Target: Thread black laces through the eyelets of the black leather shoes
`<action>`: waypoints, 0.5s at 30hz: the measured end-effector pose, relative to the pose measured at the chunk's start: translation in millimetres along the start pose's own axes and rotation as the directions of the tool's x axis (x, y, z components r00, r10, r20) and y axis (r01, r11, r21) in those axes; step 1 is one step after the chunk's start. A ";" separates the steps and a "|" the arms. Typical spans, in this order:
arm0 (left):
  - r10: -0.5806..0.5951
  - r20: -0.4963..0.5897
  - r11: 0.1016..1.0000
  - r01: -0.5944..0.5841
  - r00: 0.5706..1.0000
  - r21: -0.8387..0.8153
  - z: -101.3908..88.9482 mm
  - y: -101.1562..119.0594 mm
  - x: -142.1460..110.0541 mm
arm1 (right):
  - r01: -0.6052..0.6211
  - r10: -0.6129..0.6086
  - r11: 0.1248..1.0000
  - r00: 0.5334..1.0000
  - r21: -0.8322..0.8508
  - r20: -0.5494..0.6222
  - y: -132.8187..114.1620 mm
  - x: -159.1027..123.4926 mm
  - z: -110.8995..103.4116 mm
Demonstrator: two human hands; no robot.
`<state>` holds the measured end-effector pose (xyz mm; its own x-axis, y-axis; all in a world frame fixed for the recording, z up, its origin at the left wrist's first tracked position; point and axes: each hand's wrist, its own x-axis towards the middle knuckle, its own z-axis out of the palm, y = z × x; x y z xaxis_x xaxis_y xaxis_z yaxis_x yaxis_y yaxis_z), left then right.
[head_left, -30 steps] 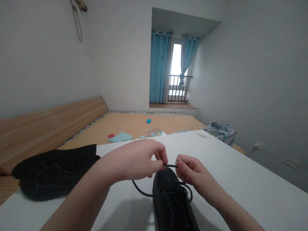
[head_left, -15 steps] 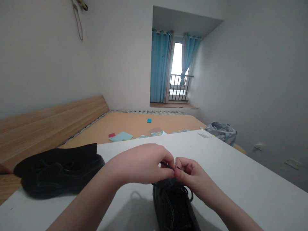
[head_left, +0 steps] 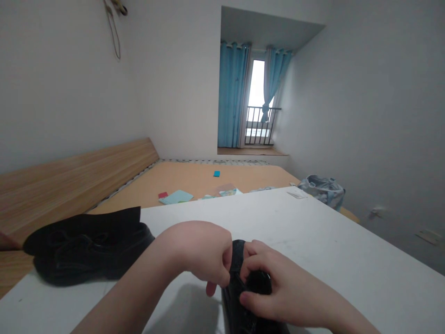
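A black lace-up shoe (head_left: 237, 308) lies on the white table (head_left: 302, 222) in front of me, its toe cap pointing away. My left hand (head_left: 203, 253) is at the shoe's left side, its fingers curled and closed; whatever lies between them is hidden. Over the right side of the same shoe arches my right hand (head_left: 278, 283), with thumb and fingers bent around its upper. The laces are mostly covered by my hands and too dark to make out. To the left rests a second black lace-up shoe (head_left: 76, 262), with a flat black piece (head_left: 114, 218) behind it.
Past the table is a tan bed surface (head_left: 187, 174) with a light blue sheet (head_left: 176, 197), a red card (head_left: 162, 195) and a small blue square (head_left: 217, 173). A fabric bag (head_left: 323, 192) stands beyond the table's right edge. A wooden headboard (head_left: 86, 171) runs along the left.
My hands have parted from their pinch on the lace above the shoe. Both have come lower, the left moving to the shoe's left side and the right closing over its upper.
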<state>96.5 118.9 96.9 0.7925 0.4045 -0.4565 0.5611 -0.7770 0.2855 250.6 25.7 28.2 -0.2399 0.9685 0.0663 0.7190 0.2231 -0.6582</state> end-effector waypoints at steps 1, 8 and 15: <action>-0.005 -0.010 1.000 0.005 1.000 0.001 0.7 0.2 1.3 | -0.005 0.005 1.000 1.000 0.010 0.004 1.1 0.0 -0.2; -0.006 -0.076 1.000 0.006 0.997 -0.003 0.0 0.8 3.8 | -0.004 0.004 0.999 1.000 0.050 0.018 3.1 -1.9 -2.7; 0.004 -0.072 1.000 -0.005 0.997 -0.017 1.9 3.7 3.2 | 0.008 -0.010 0.998 1.000 0.054 0.027 3.5 -2.6 -2.9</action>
<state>100.7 116.4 94.9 0.8099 0.4352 -0.3932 0.5609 -0.7707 0.3023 255.6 24.2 27.8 -0.2644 0.9630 0.0521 0.6806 0.2246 -0.6974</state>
